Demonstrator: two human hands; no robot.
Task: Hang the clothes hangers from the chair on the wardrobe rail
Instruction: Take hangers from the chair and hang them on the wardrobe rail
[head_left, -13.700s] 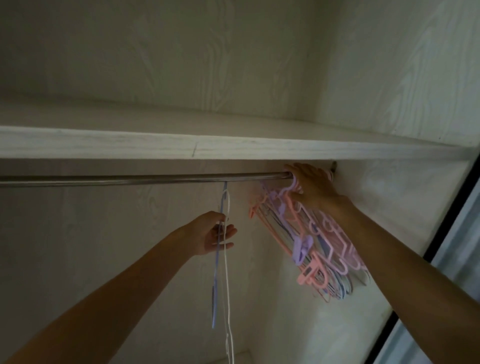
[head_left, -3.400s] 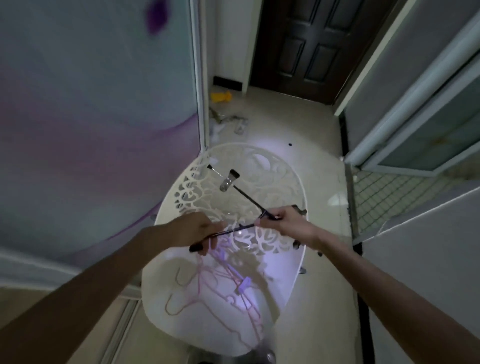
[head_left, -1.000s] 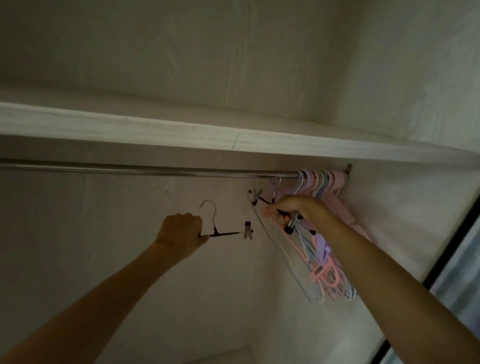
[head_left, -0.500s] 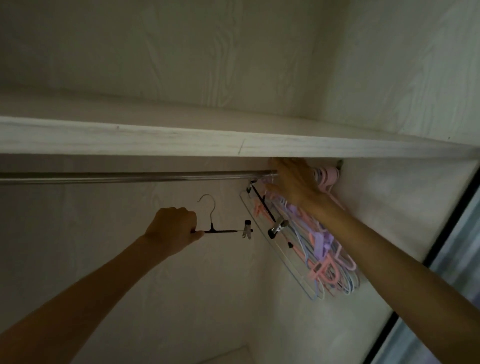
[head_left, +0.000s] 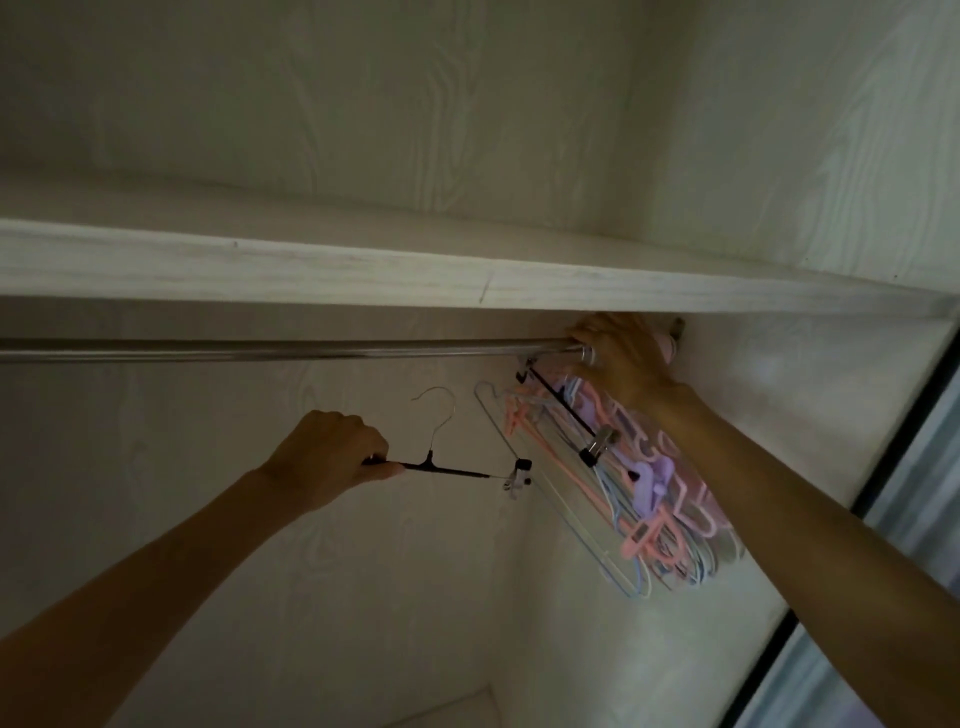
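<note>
A metal wardrobe rail (head_left: 270, 349) runs under a pale wooden shelf. At its right end hangs a bunch of pink, purple, blue and white hangers (head_left: 649, 499), with a black clip hanger (head_left: 566, 402) on the near side of the bunch. My right hand (head_left: 618, 358) is up at the rail's right end, fingers curled over the rail and the hooks there. My left hand (head_left: 332, 457) grips the bar of a second black clip hanger (head_left: 452, 470) below the rail. Its metal hook points up, clear of the rail.
The shelf edge (head_left: 467, 283) sits just above the rail. The wardrobe's side wall (head_left: 779, 395) stands close behind the bunch. A dark sliding-door frame (head_left: 883, 478) runs down the right edge. The rail's long left stretch carries no hangers.
My right hand has settled at the rail's right end and the first clip hanger now hangs there. My left hand holds the second clip hanger in about the same place.
</note>
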